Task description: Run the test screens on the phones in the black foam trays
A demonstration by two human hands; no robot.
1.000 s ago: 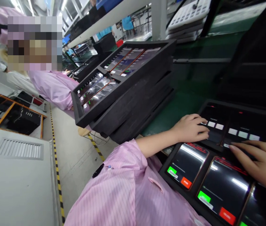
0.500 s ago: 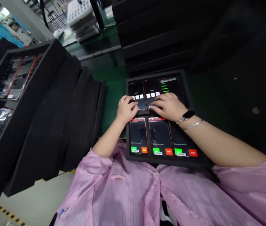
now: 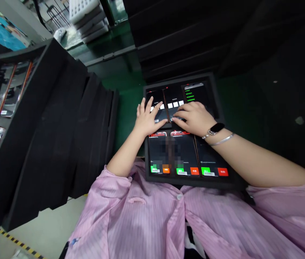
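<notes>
A black foam tray lies in front of me, holding two rows of smartphones. In the back row, the left phone and the middle phone show white squares; the right phone shows green text. My left hand is spread over the back-left phone, fingers apart. My right hand rests across the lower part of the back-middle and back-right phones, fingers loosely bent, holding nothing. Green and red buttons light the front-left phone, the front-middle phone and the front-right phone, partly covered by my right forearm.
Stacked black foam trays rise on my left, the top one holding phones. More dark trays stand behind on the green bench. White perforated trays are piled at the back left.
My left hand's fingers have spread and stretched forward over the back-left phone, its thumb reaching right. My right hand has stayed nearly in place. The view has shifted slightly.
</notes>
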